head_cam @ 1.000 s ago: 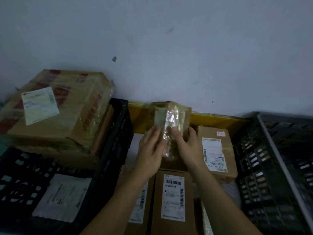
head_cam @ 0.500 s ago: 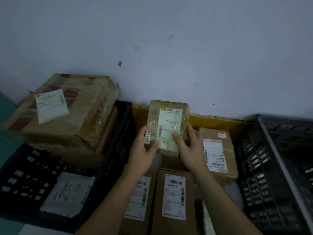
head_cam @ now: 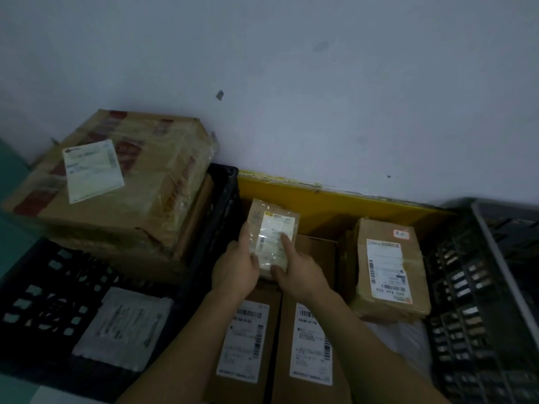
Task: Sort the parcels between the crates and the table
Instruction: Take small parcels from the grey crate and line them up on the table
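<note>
A small brown parcel (head_cam: 272, 228) wrapped in clear film, white label facing up, is held over the yellow crate (head_cam: 335, 202). My left hand (head_cam: 234, 268) grips its left edge. My right hand (head_cam: 300, 271) holds its lower right, index finger laid across the label. Below lie two long brown boxes with barcode labels, one on the left (head_cam: 243, 342) and one on the right (head_cam: 310, 345). A taped brown parcel (head_cam: 388, 269) sits at the crate's right side.
A black crate (head_cam: 43, 287) on the left holds a large taped cardboard box (head_cam: 116, 176) and a grey mailer bag (head_cam: 122, 328). A dark grey crate (head_cam: 481, 287) stands on the right. A pale wall rises right behind the crates.
The small parcel was turned label side up and has come down lower into the yellow crate, close above the boxes. Both hands stayed on it.
</note>
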The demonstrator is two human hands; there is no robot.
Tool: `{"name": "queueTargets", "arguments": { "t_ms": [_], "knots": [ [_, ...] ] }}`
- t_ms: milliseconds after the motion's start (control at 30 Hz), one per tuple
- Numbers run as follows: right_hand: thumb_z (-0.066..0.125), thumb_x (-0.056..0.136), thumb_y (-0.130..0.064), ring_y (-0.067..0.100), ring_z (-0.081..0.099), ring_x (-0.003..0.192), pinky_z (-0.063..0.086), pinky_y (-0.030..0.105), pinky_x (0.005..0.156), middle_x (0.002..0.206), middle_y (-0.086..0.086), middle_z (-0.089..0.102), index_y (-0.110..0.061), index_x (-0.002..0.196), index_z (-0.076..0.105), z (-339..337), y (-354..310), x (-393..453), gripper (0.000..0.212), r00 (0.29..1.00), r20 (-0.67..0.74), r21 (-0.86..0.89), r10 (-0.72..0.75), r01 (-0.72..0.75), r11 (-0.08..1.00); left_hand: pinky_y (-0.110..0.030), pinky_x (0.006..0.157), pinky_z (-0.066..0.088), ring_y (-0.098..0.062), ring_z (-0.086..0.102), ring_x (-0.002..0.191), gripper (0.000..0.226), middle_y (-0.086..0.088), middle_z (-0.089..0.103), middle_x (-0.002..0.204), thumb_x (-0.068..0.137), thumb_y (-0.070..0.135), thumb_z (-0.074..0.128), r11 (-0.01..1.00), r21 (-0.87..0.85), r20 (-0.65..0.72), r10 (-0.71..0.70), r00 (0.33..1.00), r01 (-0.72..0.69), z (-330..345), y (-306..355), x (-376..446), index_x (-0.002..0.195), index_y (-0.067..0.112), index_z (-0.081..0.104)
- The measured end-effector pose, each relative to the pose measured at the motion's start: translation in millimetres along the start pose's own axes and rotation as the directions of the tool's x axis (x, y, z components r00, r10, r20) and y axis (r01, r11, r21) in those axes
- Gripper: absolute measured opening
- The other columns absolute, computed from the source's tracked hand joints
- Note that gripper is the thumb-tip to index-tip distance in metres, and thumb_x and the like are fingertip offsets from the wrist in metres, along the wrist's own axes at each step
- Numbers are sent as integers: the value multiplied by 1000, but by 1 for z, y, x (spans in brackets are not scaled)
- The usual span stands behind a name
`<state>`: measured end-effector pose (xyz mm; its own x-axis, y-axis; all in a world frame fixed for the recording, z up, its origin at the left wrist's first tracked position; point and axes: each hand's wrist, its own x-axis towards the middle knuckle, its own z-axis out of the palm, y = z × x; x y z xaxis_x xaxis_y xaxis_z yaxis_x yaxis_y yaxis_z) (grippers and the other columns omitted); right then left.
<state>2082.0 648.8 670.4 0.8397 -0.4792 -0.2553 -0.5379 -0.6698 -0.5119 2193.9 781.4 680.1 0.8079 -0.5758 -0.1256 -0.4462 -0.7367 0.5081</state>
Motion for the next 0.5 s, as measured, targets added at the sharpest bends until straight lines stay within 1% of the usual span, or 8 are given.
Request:
{"name": "queueTargets", "arguments": {
  "t_ms": [33, 100, 167, 233, 300, 367, 500],
  "knots": [
    [47, 98, -63, 36, 63, 121, 57, 50, 98, 148, 11, 60, -37, 170, -5, 4, 1, 6, 93, 999, 49, -38, 12, -10, 999, -44, 81, 59, -28, 65, 103, 86, -9, 52, 137, 105, 30, 57, 999, 34, 54, -9, 998, 7, 5, -2, 3, 167, 40, -3],
    [51, 102, -59, 40, 59, 127, 54, 51, 104, 151, 13, 57, -36, 171, -6, 9, 5, 17, 92, 992, 123, -82, 36, -26, 996, -47, 89, 58, -31, 61, 111, 83, -13, 43, 144, 106, 30, 55, 996, 84, 144, -35, 989, 23, 15, -6, 10, 167, 38, 1],
    [58, 104, -50, 41, 58, 128, 54, 50, 103, 151, 15, 56, -35, 172, -1, 12, 11, 28, 91, 985, 164, -110, 56, -38, 993, -48, 96, 57, -33, 58, 118, 77, -15, 39, 148, 105, 30, 56, 993, 109, 189, -57, 980, 37, 24, -13, 17, 167, 37, 10],
    [62, 104, -42, 39, 58, 130, 56, 48, 104, 154, 15, 56, -35, 173, 8, 17, 15, 36, 87, 977, 204, -130, 61, -34, 991, -47, 99, 56, -36, 57, 121, 76, -17, 38, 148, 104, 29, 57, 993, 107, 214, -76, 974, 54, 31, -22, 24, 166, 36, 14],
    [60, 106, -37, 38, 57, 135, 55, 46, 106, 159, 16, 53, -32, 172, 19, 22, 16, 42, 78, 965, 256, -109, 59, -31, 994, -47, 103, 54, -38, 55, 124, 75, -19, 37, 151, 104, 28, 57, 992, 99, 238, -103, 966, 82, 36, -30, 31, 166, 36, 15],
    [54, 109, -38, 38, 56, 137, 54, 45, 107, 163, 15, 49, -32, 171, 26, 26, 20, 47, 68, 948, 308, -62, 78, -61, 996, -49, 104, 53, -40, 54, 125, 75, -19, 35, 152, 103, 28, 57, 988, 118, 277, -129, 952, 99, 43, -35, 38, 167, 35, 17],
    [47, 114, -40, 34, 49, 147, 47, 40, 118, 169, 12, 44, -29, 168, 38, 30, 33, 47, 56, 925, 372, 9, 69, -78, 997, -48, 106, 52, -40, 52, 129, 72, -18, 34, 152, 103, 41, 58, 981, 167, 339, -152, 928, 100, 54, -44, 45, 165, 31, 24]
  ]
}}
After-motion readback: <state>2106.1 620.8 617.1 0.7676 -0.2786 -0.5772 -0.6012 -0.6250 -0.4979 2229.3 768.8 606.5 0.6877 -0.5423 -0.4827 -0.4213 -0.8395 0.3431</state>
